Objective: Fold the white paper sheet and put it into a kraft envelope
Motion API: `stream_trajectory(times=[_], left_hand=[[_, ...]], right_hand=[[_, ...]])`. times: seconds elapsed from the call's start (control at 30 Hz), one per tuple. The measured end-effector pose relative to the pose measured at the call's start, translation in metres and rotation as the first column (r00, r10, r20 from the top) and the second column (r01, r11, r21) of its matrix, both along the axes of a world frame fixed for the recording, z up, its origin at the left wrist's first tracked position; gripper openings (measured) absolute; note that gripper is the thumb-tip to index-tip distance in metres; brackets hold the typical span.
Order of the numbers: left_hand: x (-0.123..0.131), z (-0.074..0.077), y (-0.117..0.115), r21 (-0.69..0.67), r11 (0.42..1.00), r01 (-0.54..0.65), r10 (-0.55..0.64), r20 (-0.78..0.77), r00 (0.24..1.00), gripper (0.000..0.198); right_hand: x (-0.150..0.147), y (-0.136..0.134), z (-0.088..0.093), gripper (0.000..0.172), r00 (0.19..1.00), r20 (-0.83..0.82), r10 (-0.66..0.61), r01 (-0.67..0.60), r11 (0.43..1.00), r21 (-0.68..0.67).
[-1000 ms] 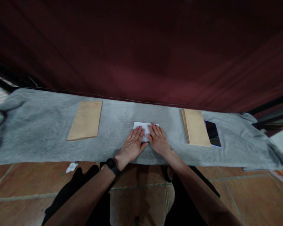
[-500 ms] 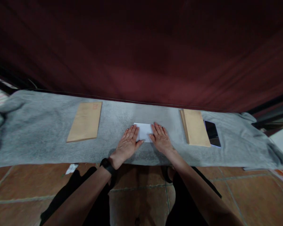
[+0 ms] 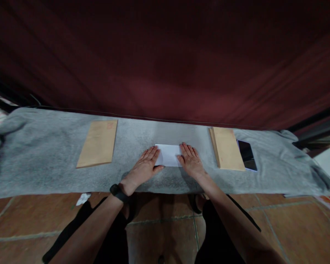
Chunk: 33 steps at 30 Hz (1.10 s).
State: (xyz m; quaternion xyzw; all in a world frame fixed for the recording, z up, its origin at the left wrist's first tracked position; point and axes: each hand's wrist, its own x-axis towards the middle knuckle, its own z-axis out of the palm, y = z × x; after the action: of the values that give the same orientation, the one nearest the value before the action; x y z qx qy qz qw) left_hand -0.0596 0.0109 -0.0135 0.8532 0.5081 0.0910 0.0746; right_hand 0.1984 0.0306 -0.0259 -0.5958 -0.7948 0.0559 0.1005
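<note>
A folded white paper lies flat on the grey cloth in the middle. My left hand lies flat with fingers stretched out, its fingertips on the paper's left edge. My right hand is flat too, fingers spread over the paper's right edge. Neither hand holds anything. A black band sits on my left wrist.
A single brown envelope lies to the left. A stack of brown envelopes lies to the right, with a dark phone beside it. A dark red curtain hangs behind. A white scrap lies on the tiled floor.
Both hands have slid apart, left hand leftward and right hand rightward, uncovering more of the white paper between them.
</note>
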Motion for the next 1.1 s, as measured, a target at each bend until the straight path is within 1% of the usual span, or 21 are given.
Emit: stream_trajectory(times=[0.13, 0.33, 0.43, 0.5, 0.63, 0.77, 0.87, 0.93, 1.0, 1.07, 1.1], left_hand=[[-0.004, 0.004, 0.002, 0.023, 0.999, 0.041, -0.041, 0.02, 0.999, 0.06], [-0.001, 0.019, -0.002, 0.036, 0.996, 0.08, -0.08, -0.003, 0.997, 0.042], [-0.002, 0.024, -0.001, 0.025, 0.993, 0.114, -0.115, 0.014, 0.993, 0.037], [-0.005, 0.025, 0.0, 0.022, 0.992, 0.124, -0.125, 0.041, 0.991, 0.038], [-0.008, 0.022, 0.005, 0.037, 0.996, 0.08, -0.084, 0.133, 0.988, 0.039], [-0.007, 0.023, 0.01, 0.068, 0.998, -0.007, -0.011, 0.267, 0.964, 0.033], [-0.005, 0.027, 0.012, 0.05, 0.995, -0.086, 0.057, 0.416, 0.907, 0.03], [-0.003, 0.032, 0.013, -0.007, 0.99, -0.139, 0.122, 0.524, 0.843, 0.028], [-0.002, 0.036, 0.015, -0.089, 0.975, -0.205, 0.215, 0.624, 0.751, 0.027], [0.0, 0.039, 0.017, -0.182, 0.951, -0.251, 0.303, 0.715, 0.63, 0.027], [0.001, 0.04, 0.019, -0.232, 0.94, -0.25, 0.336, 0.755, 0.562, 0.028]], right_hand=[[0.002, 0.001, 0.0, 0.061, 1.0, -0.005, 0.005, -0.005, 1.0, 0.004], [0.002, 0.002, 0.002, 0.06, 1.0, -0.008, 0.006, -0.006, 1.0, 0.007], [0.004, 0.002, 0.004, 0.058, 1.0, -0.011, 0.007, -0.007, 1.0, 0.002], [0.006, 0.003, 0.006, 0.056, 1.0, -0.012, 0.009, -0.009, 1.0, -0.004], [0.012, 0.008, 0.008, 0.051, 0.999, -0.047, 0.02, -0.021, 0.999, -0.026], [0.021, 0.02, 0.01, 0.049, 0.983, -0.176, 0.042, -0.051, 0.998, -0.049], [0.028, 0.027, 0.014, 0.057, 0.932, -0.359, 0.038, -0.073, 0.994, -0.086], [0.03, 0.027, 0.019, 0.058, 0.871, -0.489, 0.038, -0.105, 0.988, -0.11], [0.03, 0.025, 0.024, 0.052, 0.792, -0.609, 0.042, -0.148, 0.981, -0.126], [0.027, 0.023, 0.028, 0.038, 0.7, -0.714, 0.032, -0.19, 0.971, -0.143], [0.024, 0.023, 0.03, 0.032, 0.653, -0.757, 0.015, -0.206, 0.966, -0.158]])
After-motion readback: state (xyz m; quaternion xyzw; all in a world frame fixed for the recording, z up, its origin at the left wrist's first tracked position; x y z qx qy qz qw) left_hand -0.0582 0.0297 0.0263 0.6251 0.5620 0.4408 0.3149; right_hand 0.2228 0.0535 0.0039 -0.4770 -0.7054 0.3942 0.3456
